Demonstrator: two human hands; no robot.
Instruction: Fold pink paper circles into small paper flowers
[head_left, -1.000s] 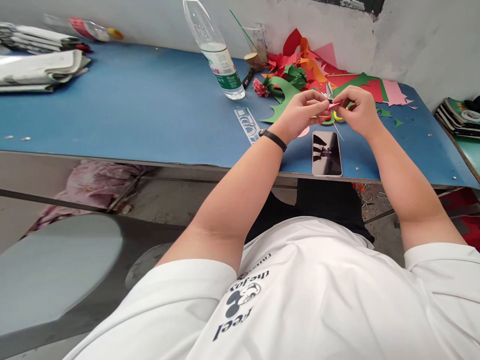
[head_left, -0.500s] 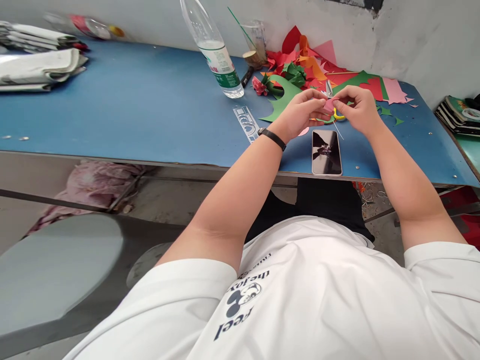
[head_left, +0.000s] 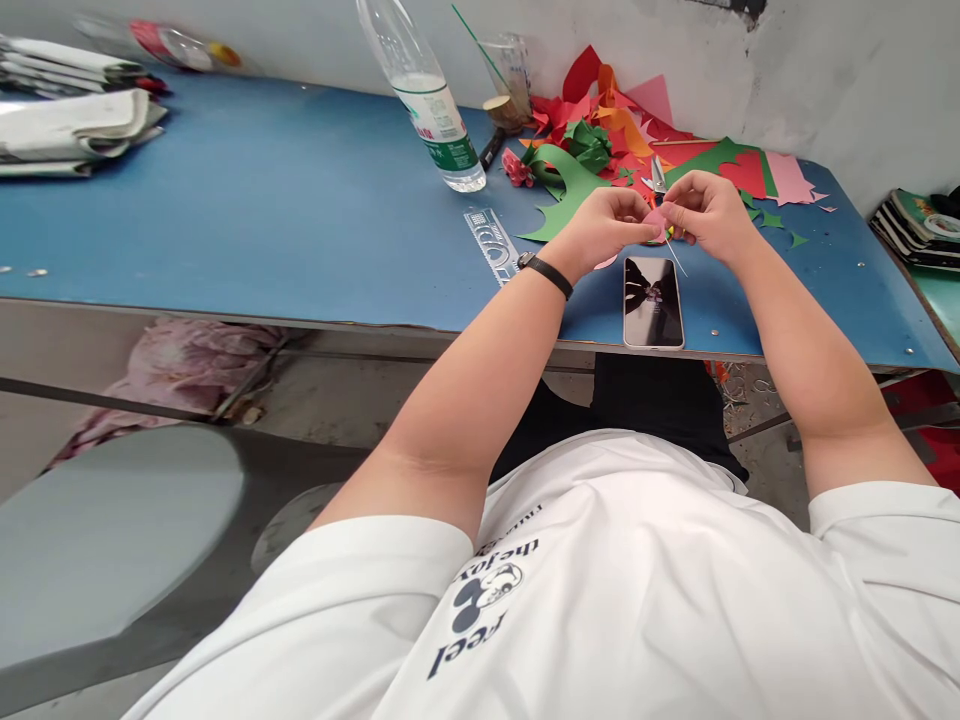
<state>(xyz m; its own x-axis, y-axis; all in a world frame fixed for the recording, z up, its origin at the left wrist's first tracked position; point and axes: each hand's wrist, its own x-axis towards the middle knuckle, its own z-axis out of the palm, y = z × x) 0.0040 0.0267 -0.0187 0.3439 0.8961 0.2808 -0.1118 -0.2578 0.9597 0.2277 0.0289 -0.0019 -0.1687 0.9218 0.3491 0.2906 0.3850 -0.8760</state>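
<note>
Between my two hands is a small piece of pink paper [head_left: 654, 220], pinched from both sides. My left hand [head_left: 611, 228] grips its left side, with a dark band on the wrist. My right hand [head_left: 705, 215] has thumb and forefinger closed on its right edge. A thin wire [head_left: 677, 262] slants down just below the fingers. Scissors [head_left: 658, 176] lie behind the hands, their handles partly hidden. A phone [head_left: 653, 303] lies on the blue table [head_left: 300, 210] in front of the hands.
Left of my hands are a stencil ruler [head_left: 491, 245] and a water bottle [head_left: 439, 130]. Green paper [head_left: 566, 195], a pink paper flower [head_left: 517, 168] and red scraps [head_left: 581, 85] lie behind. Folded newspapers [head_left: 75, 130] are at the far left; books [head_left: 911, 235] are at the right.
My left fingers have curled inward from a more spread pose, and the pink paper has shifted slightly down and left. My right hand still pinches it.
</note>
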